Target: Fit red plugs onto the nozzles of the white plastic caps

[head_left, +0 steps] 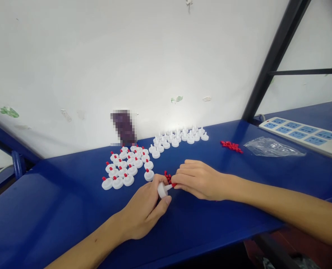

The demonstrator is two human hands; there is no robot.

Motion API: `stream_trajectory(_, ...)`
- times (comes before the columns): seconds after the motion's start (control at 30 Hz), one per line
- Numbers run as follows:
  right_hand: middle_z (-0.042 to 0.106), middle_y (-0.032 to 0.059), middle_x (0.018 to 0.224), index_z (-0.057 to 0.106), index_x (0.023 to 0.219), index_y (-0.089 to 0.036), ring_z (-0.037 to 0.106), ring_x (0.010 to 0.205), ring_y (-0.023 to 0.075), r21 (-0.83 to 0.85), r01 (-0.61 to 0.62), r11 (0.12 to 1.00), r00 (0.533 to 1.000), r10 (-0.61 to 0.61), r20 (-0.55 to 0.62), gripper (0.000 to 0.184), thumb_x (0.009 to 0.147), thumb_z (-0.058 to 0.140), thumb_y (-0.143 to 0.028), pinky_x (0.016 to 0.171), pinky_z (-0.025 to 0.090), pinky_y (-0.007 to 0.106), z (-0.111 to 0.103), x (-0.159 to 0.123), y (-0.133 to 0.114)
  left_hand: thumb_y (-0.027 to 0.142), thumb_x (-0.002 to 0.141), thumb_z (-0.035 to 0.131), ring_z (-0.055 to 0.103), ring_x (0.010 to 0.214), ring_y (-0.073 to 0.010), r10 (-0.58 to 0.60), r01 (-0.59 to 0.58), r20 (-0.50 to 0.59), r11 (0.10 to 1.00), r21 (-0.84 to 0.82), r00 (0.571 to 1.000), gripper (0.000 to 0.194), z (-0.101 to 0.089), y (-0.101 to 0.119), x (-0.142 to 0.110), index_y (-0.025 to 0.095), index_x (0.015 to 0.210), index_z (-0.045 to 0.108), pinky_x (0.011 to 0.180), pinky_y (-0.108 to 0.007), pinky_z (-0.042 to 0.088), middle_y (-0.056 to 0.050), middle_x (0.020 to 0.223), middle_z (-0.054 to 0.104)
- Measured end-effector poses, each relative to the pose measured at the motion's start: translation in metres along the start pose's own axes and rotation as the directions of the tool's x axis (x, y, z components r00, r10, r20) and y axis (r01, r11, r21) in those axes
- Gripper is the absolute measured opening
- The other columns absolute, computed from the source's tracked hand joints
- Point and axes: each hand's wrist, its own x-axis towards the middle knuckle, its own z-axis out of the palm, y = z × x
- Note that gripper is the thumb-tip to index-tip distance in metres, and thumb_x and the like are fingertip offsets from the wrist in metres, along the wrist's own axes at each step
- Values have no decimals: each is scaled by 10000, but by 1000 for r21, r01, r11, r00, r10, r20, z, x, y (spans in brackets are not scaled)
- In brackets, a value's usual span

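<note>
Head view: looking down over a blue surface (79,194), with 2 hands at work above its near part. Clasping 1 white cap (162,190) in the left grip (143,209), between thumb and index finger, spout pointed toward the right grip (198,181). Pinching 1 red tip (174,185) in the right grip, fingers closed about it at the very end of that spout; too covered to tell how far on.

Just beyond the meeting of both grips, partly hidden by the fingers: a near pile (168,176) of small red tips. Beyond the left grip and a little to its left: red-topped caps (128,181), standing close together on their bases, spouts up. Farther beyond both grips, near the wall (166,56): bare caps (175,143), also upright, white spouts uncovered.

To the right of the right grip and beyond it: a far pile (231,146) of red tips, then a clear bag (272,147) lying crumpled just beside, then a power strip (300,133), farthest right. Well beyond the left grip, against the wall: something dark (125,127), blurred into blocks.
</note>
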Motion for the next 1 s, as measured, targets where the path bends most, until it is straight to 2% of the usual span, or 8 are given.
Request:
stream_trajectory(0.2, 641, 28, 769, 606, 969, -132, 494, 654, 136, 34, 18, 999, 1000, -18, -4, 254, 1052, 403, -259, 634, 322, 297, -5, 1, -3, 225, 962, 377, 527, 657, -184, 88, -83, -64, 993, 80, 994, 152, 4, -2, -1, 222, 1106, 329, 636, -326, 412, 21, 776, 524)
stream_trajectory(0.33, 611, 22, 741, 607, 896, -144, 457, 625, 132, 34, 20, 999, 1000, -21, 18, 328, 1061, 370, -300, 619, 309, 301, -5, 1, -4, 238, 953, 404, 556, 717, -194, 133, -120, -113, 987, 108, 985, 163, 6, -4, -1, 218, 1111, 368, 660, -334, 429, -15, 851, 562)
stream_trajectory(0.57, 622, 26, 768, 591, 891, -153, 462, 644, 138, 94, -4, 996, 997, -4, 76, 364, 1070, 312, -302, 644, 321, 300, -8, 2, -6, 243, 962, 444, 544, 748, -185, 64, -37, -193, 989, 141, 979, 158, 8, -4, 1, 217, 1116, 464, 678, -329, 447, -30, 919, 581)
stream_trajectory(0.7, 617, 21, 769, 584, 916, -161, 476, 650, 141, 93, -14, 996, 993, 2, 119, 368, 1064, 330, -383, 647, 329, 297, -10, 4, -7, 138, 941, 450, 554, 823, -183, 147, -113, -223, 981, 160, 964, 327, 8, -5, -2, 231, 1254, 466, 754, -332, 482, -45, 976, 567)
stream_trajectory(0.9, 602, 19, 740, 568, 923, -167, 494, 607, 151, 52, -151, 987, 989, 151, 7, 464, 935, 462, -618, 613, 335, 295, -4, 3, -8, 112, 912, 518, 611, 993, -209, 196, -182, -272, 980, 74, 942, 600, 13, -5, -3, 283, 1450, 315, 875, -347, 528, -75, 1179, 602)
stream_trajectory(1.0, 628, 37, 786, 582, 1006, -154, 540, 642, 169, 56, -187, 981, 982, 186, 18, 551, 880, 482, -681, 636, 363, 311, -1, 1, -8, 103, 854, 583, 602, 1047, -218, 268, -267, -245, 963, 40, 932, 671, 14, -3, -3, 284, 1447, 326, 904, -348, 530, -75, 1208, 587)
